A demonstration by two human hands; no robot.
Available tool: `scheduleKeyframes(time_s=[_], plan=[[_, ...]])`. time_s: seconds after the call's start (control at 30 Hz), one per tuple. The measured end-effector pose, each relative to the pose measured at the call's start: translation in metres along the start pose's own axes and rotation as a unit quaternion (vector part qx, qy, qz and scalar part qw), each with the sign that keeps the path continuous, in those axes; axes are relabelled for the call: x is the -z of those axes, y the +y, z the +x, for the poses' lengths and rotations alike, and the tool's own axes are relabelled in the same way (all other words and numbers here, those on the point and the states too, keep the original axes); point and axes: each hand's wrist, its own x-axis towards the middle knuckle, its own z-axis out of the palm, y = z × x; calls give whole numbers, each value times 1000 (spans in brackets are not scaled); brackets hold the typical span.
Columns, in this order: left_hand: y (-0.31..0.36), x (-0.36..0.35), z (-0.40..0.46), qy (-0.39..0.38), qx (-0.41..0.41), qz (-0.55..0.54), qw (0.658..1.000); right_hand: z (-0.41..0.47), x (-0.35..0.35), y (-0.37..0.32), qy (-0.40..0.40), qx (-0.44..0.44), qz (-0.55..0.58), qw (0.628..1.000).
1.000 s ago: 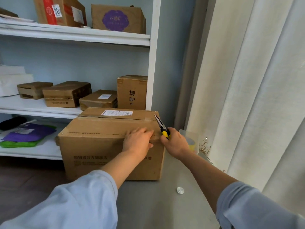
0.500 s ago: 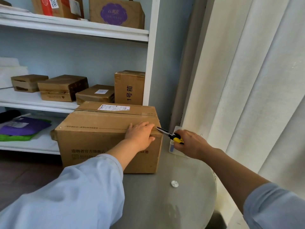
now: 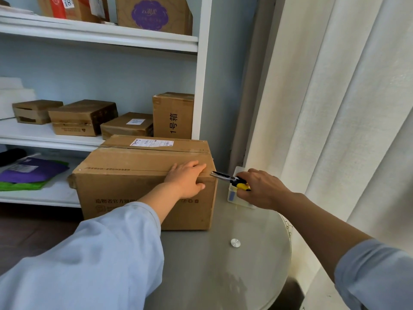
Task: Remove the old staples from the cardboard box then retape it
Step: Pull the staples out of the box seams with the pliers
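A brown cardboard box [image 3: 125, 173] with a white shipping label on top stands on a round grey table [image 3: 219, 265]. My left hand [image 3: 186, 179] lies flat over the box's top front right edge, fingers spread, pressing on it. My right hand [image 3: 262, 189] holds yellow-handled needle-nose pliers [image 3: 230, 179] just right of the box. The plier tips point left at the box's top right corner. A staple [image 3: 79, 169] shows at the box's top left front corner.
A small clear plastic container [image 3: 234, 194] sits under my right hand by the white curtain [image 3: 335, 108]. A silver disc [image 3: 235, 242] lies on the table. White shelves [image 3: 98, 32] behind hold several cardboard boxes; purple and green bags [image 3: 33, 172] lie lower left.
My right hand has swung the pliers down from upright at the box's corner to pointing sideways, and drawn back to the right over the clear container. My left hand stays on the box.
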Motion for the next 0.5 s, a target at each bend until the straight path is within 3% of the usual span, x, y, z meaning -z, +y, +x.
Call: scheduleKeyframes(time_s=[0.5], plan=[[-1,-5,-1,13,-7,22,1000,-1,-8,1,51,-4,-19,999]])
